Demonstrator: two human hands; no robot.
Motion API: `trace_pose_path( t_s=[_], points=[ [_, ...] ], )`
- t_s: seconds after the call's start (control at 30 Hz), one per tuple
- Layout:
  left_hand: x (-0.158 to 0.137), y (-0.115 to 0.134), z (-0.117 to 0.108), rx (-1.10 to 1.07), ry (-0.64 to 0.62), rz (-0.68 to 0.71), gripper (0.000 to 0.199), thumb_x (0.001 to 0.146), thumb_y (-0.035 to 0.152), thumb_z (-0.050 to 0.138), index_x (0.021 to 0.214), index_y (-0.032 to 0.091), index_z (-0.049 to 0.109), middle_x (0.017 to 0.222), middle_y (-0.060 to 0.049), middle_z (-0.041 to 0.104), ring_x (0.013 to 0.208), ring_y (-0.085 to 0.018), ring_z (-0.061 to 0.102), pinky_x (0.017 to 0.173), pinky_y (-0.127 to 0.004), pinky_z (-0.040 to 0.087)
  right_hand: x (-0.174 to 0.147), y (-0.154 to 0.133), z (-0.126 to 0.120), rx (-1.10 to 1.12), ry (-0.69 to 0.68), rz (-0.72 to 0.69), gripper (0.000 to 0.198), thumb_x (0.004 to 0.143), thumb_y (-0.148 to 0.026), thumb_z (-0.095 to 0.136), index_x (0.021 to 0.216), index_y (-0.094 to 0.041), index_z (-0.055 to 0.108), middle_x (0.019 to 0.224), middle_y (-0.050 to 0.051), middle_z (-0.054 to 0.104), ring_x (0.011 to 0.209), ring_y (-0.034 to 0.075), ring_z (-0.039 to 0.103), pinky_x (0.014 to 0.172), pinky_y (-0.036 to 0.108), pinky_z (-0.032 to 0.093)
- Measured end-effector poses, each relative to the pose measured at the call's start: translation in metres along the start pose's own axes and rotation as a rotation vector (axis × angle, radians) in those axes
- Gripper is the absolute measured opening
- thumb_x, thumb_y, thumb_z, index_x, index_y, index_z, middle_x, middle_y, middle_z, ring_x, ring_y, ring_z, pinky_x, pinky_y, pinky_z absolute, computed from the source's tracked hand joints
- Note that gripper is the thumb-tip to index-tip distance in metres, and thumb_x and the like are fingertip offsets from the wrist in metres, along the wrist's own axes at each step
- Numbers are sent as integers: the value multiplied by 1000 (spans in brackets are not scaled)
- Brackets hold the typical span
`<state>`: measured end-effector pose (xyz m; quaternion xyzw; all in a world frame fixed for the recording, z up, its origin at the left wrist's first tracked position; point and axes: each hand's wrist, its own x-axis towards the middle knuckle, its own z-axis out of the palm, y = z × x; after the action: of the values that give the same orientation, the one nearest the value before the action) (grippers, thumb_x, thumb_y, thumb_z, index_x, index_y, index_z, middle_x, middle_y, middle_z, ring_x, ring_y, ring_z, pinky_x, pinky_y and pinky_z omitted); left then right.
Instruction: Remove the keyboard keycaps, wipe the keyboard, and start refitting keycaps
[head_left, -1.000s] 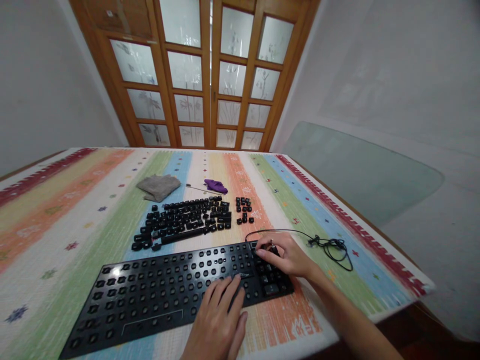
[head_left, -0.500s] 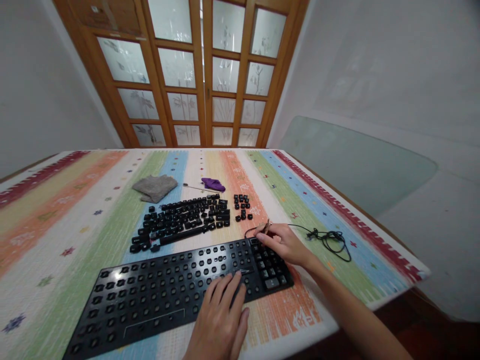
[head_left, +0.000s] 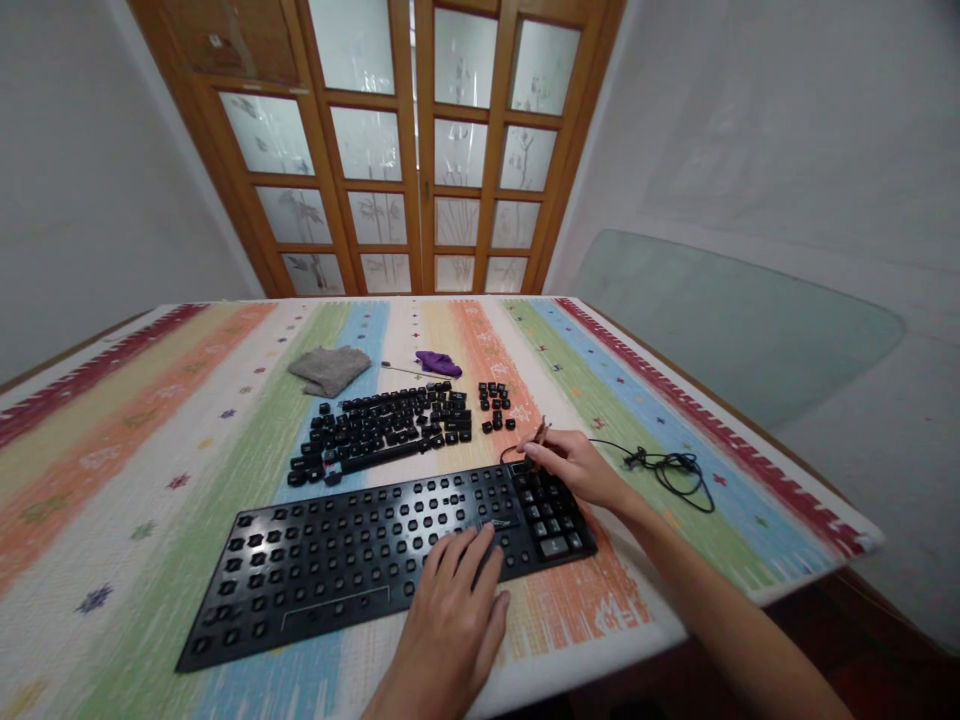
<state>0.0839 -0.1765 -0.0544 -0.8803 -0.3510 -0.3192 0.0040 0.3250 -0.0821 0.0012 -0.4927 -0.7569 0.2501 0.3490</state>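
Observation:
A black keyboard (head_left: 330,560) lies at a slant across the table, with most of its keycaps off and keys still in the number block at its right end. My left hand (head_left: 457,600) rests on its lower edge, palm down, fingers stretched over the bare key sockets. Above the number block's top edge, my right hand (head_left: 574,465) is closed in a pinch around a small, thin brownish tool (head_left: 541,432) pointing upward. The fingers hide its lower part, so its kind is unclear. Behind the keyboard, loose black keycaps (head_left: 386,425) lie in rows, with a smaller group (head_left: 495,402) to their right.
A coiled black cable (head_left: 675,475) lies right of the keyboard. Farther back are a grey cloth (head_left: 330,370), a thin stick-like tool (head_left: 401,369) and a purple cloth (head_left: 439,363). The striped tablecloth (head_left: 150,480) covers the table, whose edge is near my right forearm.
The view has shifted slightly, so the things on the table appear farther right. Both hands keep nearly the same places on the keyboard, and the pinch on the brownish tool stays closed.

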Motion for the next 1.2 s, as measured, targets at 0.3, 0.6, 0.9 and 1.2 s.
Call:
trace_pose_path(
  t_s=[0.3, 0.6, 0.9, 1.2],
  points=[
    [1, 1, -2, -9, -30, -5, 30, 94, 20, 49, 121, 16, 61, 131, -11, 62, 116, -29, 57, 96, -50, 51, 5, -1, 8, 12, 16, -45, 47, 97, -56, 44, 76, -18, 62, 64, 1, 60, 59, 14, 53, 58, 27, 40],
    [1, 1, 0, -23, -32, -4, 30, 92, 17, 49, 119, 14, 61, 130, -14, 62, 116, -30, 57, 97, -52, 51, 11, 11, 8, 74, 72, 50, 52, 92, -65, 43, 84, -18, 64, 64, 0, 61, 58, 15, 54, 59, 27, 42],
    [1, 2, -1, -23, -30, -15, 30, 92, 17, 49, 120, 14, 61, 130, -14, 62, 117, -29, 56, 99, -51, 50, 5, 8, 2, 197, 136, 101, 54, 89, -66, 48, 85, -16, 66, 58, -2, 53, 51, 12, 48, 52, 26, 38],
    [6, -3, -13, -91, -92, 6, 32, 91, 17, 52, 123, 17, 59, 128, -13, 62, 117, -28, 56, 99, -49, 50, 2, 10, 2, 273, 98, 112, 52, 90, -63, 49, 95, -15, 66, 51, -4, 48, 47, 12, 47, 50, 26, 36]
  ],
)
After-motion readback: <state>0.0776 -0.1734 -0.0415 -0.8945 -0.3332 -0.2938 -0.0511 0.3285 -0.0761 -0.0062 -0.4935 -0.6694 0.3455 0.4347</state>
